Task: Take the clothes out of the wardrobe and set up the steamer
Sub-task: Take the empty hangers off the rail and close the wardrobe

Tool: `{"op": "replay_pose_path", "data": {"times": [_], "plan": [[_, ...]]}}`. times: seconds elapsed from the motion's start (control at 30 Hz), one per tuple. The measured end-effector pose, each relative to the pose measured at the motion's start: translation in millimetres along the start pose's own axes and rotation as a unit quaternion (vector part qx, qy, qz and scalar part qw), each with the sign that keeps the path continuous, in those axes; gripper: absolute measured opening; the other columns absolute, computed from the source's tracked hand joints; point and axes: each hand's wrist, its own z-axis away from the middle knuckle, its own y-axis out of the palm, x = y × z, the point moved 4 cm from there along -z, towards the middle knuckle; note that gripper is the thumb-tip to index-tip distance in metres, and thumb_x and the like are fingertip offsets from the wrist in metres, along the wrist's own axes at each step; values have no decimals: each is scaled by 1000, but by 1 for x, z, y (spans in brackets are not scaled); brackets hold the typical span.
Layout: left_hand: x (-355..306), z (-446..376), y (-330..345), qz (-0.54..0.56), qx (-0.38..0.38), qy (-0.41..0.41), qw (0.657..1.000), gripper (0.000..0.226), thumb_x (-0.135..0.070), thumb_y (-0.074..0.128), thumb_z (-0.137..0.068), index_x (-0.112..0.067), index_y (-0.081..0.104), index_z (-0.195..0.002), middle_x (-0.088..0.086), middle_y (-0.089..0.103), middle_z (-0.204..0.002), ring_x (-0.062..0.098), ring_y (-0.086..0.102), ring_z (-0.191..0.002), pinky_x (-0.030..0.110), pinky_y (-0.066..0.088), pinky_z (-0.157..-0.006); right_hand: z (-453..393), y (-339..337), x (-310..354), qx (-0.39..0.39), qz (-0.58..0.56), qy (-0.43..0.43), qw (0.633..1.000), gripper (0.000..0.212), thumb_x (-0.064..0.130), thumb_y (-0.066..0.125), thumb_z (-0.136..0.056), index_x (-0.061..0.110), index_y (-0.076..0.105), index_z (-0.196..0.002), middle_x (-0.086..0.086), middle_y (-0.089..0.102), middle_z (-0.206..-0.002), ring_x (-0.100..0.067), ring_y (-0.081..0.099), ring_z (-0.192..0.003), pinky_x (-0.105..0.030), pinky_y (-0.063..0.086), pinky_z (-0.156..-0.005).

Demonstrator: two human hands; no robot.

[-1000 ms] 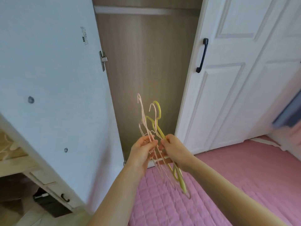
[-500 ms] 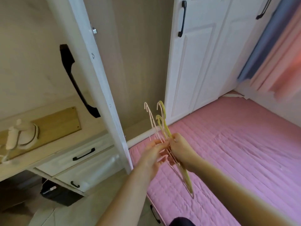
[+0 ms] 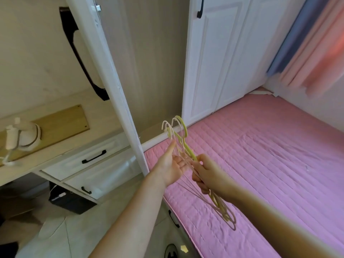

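Head view, item: bundle of hangers [image 3: 181, 144], pale pink and yellow-green, over the pink bed [image 3: 270, 164] before the open wardrobe [image 3: 149, 71]. My right hand [image 3: 206, 172] grips their necks; my left hand [image 3: 173, 164] lies open-palmed against them.

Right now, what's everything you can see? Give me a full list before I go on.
hangers: a bunch, pale pink and yellow-green, over the bed edge, gripped by the right hand
wardrobe door: one, white, open, black handle
closed doors: two, white, behind the bed
wardrobe interior: beige wood grain; no clothes visible
bed cover: one, pink quilted, right half
curtains: blue and pink, upper right
desk drawers: two, white, black handles, left
white appliance: one, on the desk; type unclear
dark bin: one, under the desk
left hand: open, fingers touching the hangers
right hand: closed on the hangers
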Motion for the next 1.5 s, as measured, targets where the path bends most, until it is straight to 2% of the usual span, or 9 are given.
{"op": "replay_pose_path", "data": {"times": [0.2, 0.3, 0.4, 0.5, 0.67, 0.83, 1.13, 1.33, 1.5], "plan": [[19, 12, 8, -44, 13, 47, 998, 55, -46, 53, -94, -2, 58, -126, 21, 63, -123, 31, 64, -111, 44, 47, -102, 21, -19, -8, 57, 10, 23, 998, 15, 16, 32, -102, 13, 43, -110, -5, 46, -67, -12, 39, -41, -25, 37, -40], [30, 19, 14, -92, 14, 69, 993, 42, -45, 49, -96, -9, 59, -114, 19, 64, -107, 29, 66, -93, 40, 53, -89, 30, -25, -9, 112, 20, 49, 992, 17, 12, 32, -100, 11, 49, -99, -7, 51, -71, -15, 49, -48, -28, 47, -46], [40, 29, 15, -106, 2, 84, 991, 41, -39, 52, -96, -6, 58, -119, 17, 67, -109, 31, 67, -95, 42, 55, -86, 36, -24, -13, 155, -19, 93, 983, 13, 16, 42, -98, 10, 52, -100, -7, 55, -71, -18, 54, -55, -32, 53, -55], [45, 37, 14, -130, -10, 107, 986, 33, -33, 52, -97, -10, 61, -119, 19, 66, -114, 33, 66, -98, 45, 51, -92, 40, -21, -19, 141, -10, 96, 985, 17, 24, 51, -97, 7, 55, -98, -5, 53, -67, -16, 50, -54, -31, 49, -56], [42, 53, 8, -229, -77, 150, 959, 20, -32, 53, -97, -15, 64, -95, 5, 67, -86, 22, 67, -79, 39, 55, -81, 47, -14, -21, 119, -41, 54, 991, 14, 14, 45, -100, 5, 54, -93, -10, 61, -75, -14, 51, -51, -28, 47, -51], [26, 74, 8, -288, -136, 216, 923, 23, -27, 51, -97, -13, 69, -97, 9, 73, -99, 25, 70, -93, 39, 54, -87, 49, -9, -12, 112, -90, 52, 988, 9, 8, 45, -99, 6, 53, -95, -3, 50, -63, -8, 32, -42, -18, 29, -35], [-43, 146, -1, -324, -128, 409, 844, 22, -15, 47, -99, -9, 66, -107, 4, 73, -101, 22, 71, -90, 30, 55, -76, 33, 5, 23, -34, -210, -33, 977, 14, 8, 38, -101, 11, 44, -88, 7, 35, -51, -6, 28, -40, -18, 26, -35], [-100, 178, -23, -344, -113, 514, 778, 19, -11, 47, -97, -11, 66, -102, 1, 74, -93, 19, 71, -86, 34, 56, -77, 14, 44, 65, -158, -173, -129, 964, 20, 25, 41, -101, 16, 35, -85, 0, 34, -60, -10, 32, -48, -24, 33, -43], [-136, 189, -35, -363, -93, 551, 746, 13, -17, 51, -97, -17, 63, -103, 0, 74, -91, 14, 70, -87, 36, 56, -82, 1, 75, 93, -228, -156, -190, 942, 18, 22, 43, -100, 13, 36, -86, -7, 37, -67, -14, 38, -51, -24, 42, -48]]}}
